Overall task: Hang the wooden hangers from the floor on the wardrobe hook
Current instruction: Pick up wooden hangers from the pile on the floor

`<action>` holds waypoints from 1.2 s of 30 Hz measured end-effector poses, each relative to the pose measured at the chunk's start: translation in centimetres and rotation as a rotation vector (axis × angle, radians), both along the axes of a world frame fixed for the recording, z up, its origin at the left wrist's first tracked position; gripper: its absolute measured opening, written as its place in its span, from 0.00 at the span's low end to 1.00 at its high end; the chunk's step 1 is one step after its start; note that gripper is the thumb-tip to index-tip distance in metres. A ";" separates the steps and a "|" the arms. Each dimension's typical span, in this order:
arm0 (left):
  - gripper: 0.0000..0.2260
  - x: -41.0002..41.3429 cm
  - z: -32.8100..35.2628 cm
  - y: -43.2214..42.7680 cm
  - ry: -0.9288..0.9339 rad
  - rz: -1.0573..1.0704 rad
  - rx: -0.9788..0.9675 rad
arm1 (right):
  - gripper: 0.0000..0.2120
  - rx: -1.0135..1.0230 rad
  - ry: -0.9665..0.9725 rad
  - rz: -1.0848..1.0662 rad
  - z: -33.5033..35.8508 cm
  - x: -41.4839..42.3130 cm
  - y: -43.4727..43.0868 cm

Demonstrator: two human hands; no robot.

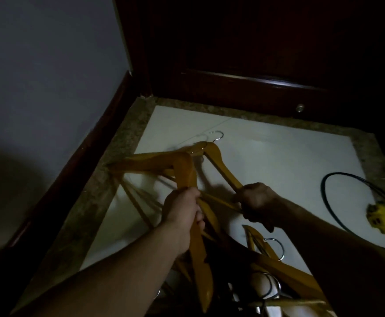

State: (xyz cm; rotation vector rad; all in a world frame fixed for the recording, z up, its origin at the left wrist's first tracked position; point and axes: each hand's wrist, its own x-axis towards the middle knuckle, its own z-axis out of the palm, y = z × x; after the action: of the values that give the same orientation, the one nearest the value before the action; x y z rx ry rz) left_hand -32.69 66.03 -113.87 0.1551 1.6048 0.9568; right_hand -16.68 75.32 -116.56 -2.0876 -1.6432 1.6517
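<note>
left grip [184, 211] is curled tight round a bunch of wooden hangers [182, 170], long axis running 11 to 5, apexes up at 12 of it. right grip [258, 202], just beside at 3, holds one arm of a single hanger [219, 163]; its metal hook [218, 135] points to 12, toward the wardrobe [255, 83]. loose hangers [285, 271] lie on the floor [278, 156] at 6, right grip nearer. wardrobe hook not in view.

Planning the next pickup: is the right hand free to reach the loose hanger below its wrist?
Probably not yet: the right hand grips a second hanger, though nothing covers the loose hanger.
</note>
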 end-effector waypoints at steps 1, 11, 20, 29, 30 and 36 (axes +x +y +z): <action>0.11 -0.3 0.8 -0.1 0.010 -0.006 0.024 | 0.06 0.005 0.019 -0.036 0.9 0.0 -0.4; 0.13 -3.3 7.8 -2.1 0.130 -0.116 0.138 | 0.08 0.172 0.243 -0.267 9.3 -4.7 -7.9; 0.22 -4.4 18.6 -6.0 0.081 -0.103 0.049 | 0.25 0.295 0.218 -0.381 20.8 -7.1 -14.7; 0.24 -3.3 33.6 -11.5 0.124 -0.260 0.015 | 0.26 0.295 0.213 -0.409 36.2 -6.6 -20.2; 0.25 -3.3 35.4 -11.7 0.140 -0.276 0.018 | 0.26 0.292 0.219 -0.409 38.2 -6.6 -20.8; 0.36 -2.6 46.9 -14.7 0.206 -0.418 0.078 | 0.22 0.335 0.162 -0.415 50.0 -6.6 -25.1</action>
State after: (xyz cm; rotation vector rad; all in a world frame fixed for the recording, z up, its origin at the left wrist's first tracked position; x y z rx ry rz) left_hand -35.32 51.35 -66.96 0.6351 1.6346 0.6932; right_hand -23.28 50.27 -66.61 -1.9050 -1.2280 1.2764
